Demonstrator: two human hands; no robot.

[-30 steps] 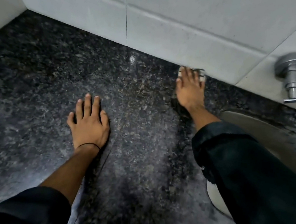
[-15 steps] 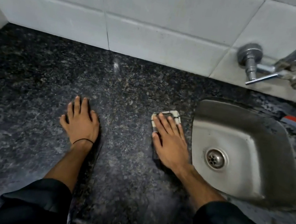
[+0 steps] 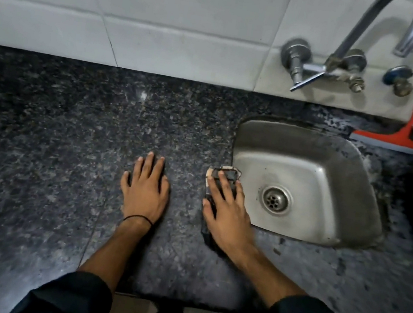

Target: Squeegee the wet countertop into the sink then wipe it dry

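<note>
My right hand (image 3: 227, 208) presses flat on a dark checked cloth (image 3: 225, 173) lying on the black speckled granite countertop (image 3: 66, 147), right at the left rim of the steel sink (image 3: 332, 176). The cloth's tip pokes out past my fingers over the sink edge. My left hand (image 3: 145, 190) rests flat on the counter, fingers spread, holding nothing, a hand's width left of the right one. A red squeegee (image 3: 403, 133) leans against the wall behind the sink, at the far right.
A chrome tap (image 3: 353, 39) with a lever and valves is mounted on the white tiled wall (image 3: 155, 13) above the sink. The counter's front edge (image 3: 177, 302) runs just below my forearms. Damp patches show on the counter around the sink's right side.
My right hand has dragged the cloth from the back wall toward me and rightward to the sink's left rim. My left hand stayed flat on the counter. The view shifted right.
</note>
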